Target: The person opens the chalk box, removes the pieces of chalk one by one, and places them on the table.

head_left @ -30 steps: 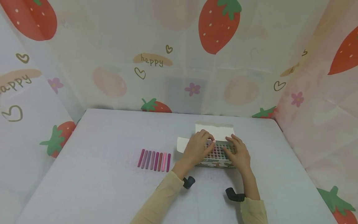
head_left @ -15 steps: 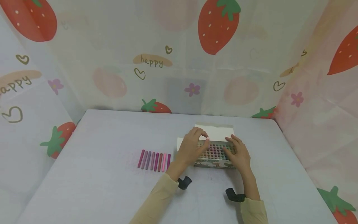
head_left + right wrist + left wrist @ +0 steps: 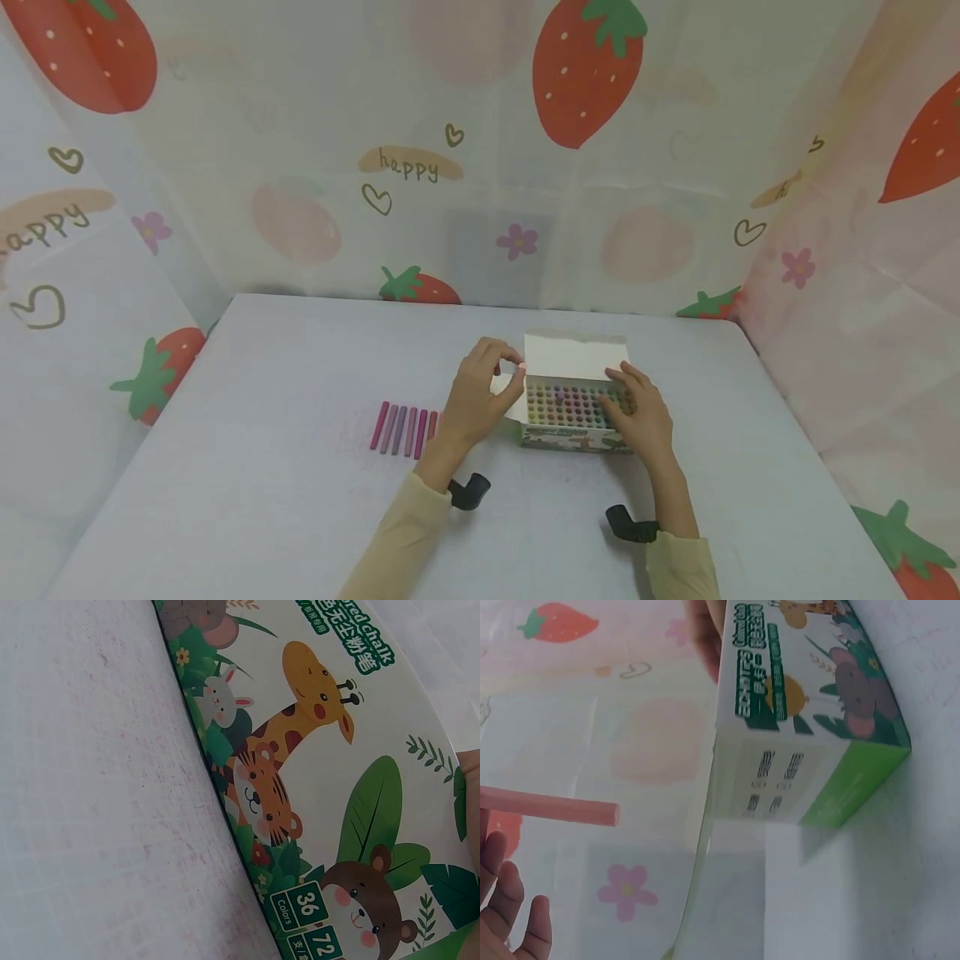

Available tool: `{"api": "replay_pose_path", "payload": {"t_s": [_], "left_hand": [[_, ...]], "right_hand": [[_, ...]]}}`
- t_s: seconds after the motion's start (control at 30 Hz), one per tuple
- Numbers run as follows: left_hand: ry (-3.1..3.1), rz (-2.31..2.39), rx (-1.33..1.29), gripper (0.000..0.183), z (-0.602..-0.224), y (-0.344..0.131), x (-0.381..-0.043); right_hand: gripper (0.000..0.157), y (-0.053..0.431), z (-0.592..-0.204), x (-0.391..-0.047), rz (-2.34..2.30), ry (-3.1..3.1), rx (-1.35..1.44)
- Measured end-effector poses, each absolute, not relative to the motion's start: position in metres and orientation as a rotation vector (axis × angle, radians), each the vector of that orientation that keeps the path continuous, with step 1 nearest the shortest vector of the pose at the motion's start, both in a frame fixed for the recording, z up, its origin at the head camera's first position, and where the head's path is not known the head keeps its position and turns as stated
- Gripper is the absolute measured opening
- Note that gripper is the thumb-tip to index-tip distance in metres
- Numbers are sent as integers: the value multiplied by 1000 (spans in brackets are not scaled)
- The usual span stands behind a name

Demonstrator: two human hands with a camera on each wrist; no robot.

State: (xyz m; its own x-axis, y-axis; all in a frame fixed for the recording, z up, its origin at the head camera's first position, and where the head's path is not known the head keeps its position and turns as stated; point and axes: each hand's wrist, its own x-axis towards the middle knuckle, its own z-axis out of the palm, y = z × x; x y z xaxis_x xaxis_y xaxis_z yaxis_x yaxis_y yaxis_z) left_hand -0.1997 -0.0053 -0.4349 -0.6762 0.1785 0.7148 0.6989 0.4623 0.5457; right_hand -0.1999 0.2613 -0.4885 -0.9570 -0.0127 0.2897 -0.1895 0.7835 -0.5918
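Note:
My left hand (image 3: 474, 392) pinches a pink chalk stick (image 3: 562, 808) between thumb and fingertips, just left of the chalk box (image 3: 570, 437). The stick juts out lengthwise in the left wrist view. Rows of coloured chalk ends fill the box, and one purple chalk (image 3: 559, 397) stands a little higher than its neighbours. My right hand (image 3: 645, 417) rests over the box's right end, thumb above the chalk ends and fingers spread toward the raised lid (image 3: 573, 354). Animal pictures cover the box's front (image 3: 300, 750).
Left of the box, several pink, purple and reddish chalk sticks (image 3: 397, 429) lie side by side on the white table (image 3: 225, 483); my left forearm hides the right end of that row. A side flap (image 3: 513, 404) sticks out from the box. A strawberry-print curtain (image 3: 322, 100) hangs behind.
My left hand has moved left from over the box to beyond its left end, carrying the pink chalk stick. My right hand has stayed at the box.

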Motion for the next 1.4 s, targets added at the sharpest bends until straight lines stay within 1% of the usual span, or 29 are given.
{"api": "replay_pose_path", "payload": {"t_s": [0.37, 0.77, 1.4], "left_hand": [[-2145, -1243, -659, 9, -436, -37, -195], [-2153, -1213, -598, 9, -444, -66, -194], [-2204, -1194, -567, 10, -451, -105, -194]], "right_hand": [[43, 261, -488, -199, 925, -2709, 159], [43, 261, -489, -199, 925, -2706, 163], [41, 262, -490, -199, 913, -2710, 159]]}}
